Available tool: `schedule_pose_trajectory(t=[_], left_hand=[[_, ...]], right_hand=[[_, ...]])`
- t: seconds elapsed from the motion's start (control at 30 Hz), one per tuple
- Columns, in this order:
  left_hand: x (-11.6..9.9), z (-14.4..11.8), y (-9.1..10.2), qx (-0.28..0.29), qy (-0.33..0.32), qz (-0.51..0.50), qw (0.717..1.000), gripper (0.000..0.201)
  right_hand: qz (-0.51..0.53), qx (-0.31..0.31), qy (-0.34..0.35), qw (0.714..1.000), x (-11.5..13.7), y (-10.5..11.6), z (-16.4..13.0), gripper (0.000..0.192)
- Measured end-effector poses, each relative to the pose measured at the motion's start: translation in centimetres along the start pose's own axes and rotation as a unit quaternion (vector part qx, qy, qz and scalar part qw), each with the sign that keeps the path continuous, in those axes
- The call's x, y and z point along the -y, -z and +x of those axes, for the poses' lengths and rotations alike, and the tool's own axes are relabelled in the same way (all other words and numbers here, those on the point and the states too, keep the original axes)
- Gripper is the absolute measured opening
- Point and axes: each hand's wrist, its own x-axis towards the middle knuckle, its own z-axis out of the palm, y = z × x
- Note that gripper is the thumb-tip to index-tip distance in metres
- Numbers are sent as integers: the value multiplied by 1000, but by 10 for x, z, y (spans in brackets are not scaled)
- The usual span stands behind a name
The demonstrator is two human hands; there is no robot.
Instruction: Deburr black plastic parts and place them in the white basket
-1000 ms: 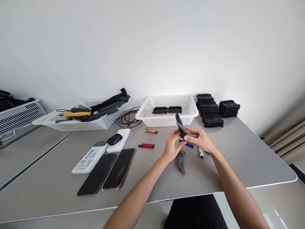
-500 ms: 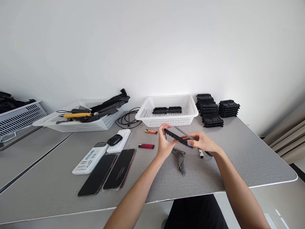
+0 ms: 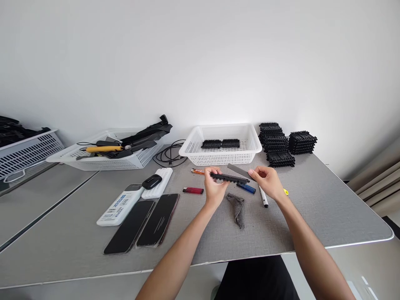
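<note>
Between the fingers of my left hand (image 3: 215,193) is a black plastic piece with toothed edges (image 3: 229,178), held nearly edge-on above the table. My right hand (image 3: 267,181) pinches a flat grey strip (image 3: 240,171), perhaps a file; it points left, just behind the black piece. Whether the two touch I cannot tell. Below the piece lie a blue lighter (image 3: 246,188) and a crumpled grey cloth (image 3: 236,208). A white pen-like stick (image 3: 263,197) rests under my right hand, with a bit of something yellow (image 3: 286,191) beside its wrist.
A white basket (image 3: 220,158) holds two similar black pieces. Stacks of them (image 3: 276,143) stand to its right. Leftward are a red lighter (image 3: 193,190), an orange lighter (image 3: 197,171), two phones (image 3: 158,221), white power banks (image 3: 120,207), a black cable (image 3: 167,156) and a fuller basket (image 3: 137,162).
My right hand has let go of the black piece's edge and moved slightly right, keeping the strip. The black piece has turned closer to level, and the blue lighter shows more.
</note>
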Motion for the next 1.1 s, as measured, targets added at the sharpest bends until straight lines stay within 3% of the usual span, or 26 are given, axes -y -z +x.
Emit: schedule_pose_trajectory(t=[0.43,0.8,1.1], left_hand=[[0,-4,1,-3,-33,64,997,48],[3,0,4,-24,-36,55,998,49],[4,0,5,-17,-52,62,997,50]], right_hand=[[-205,-61,43,976,15,-8,-11,54],[-235,-85,62,966,13,3,-9,54],[-223,-77,62,970,11,-2,-9,54]])
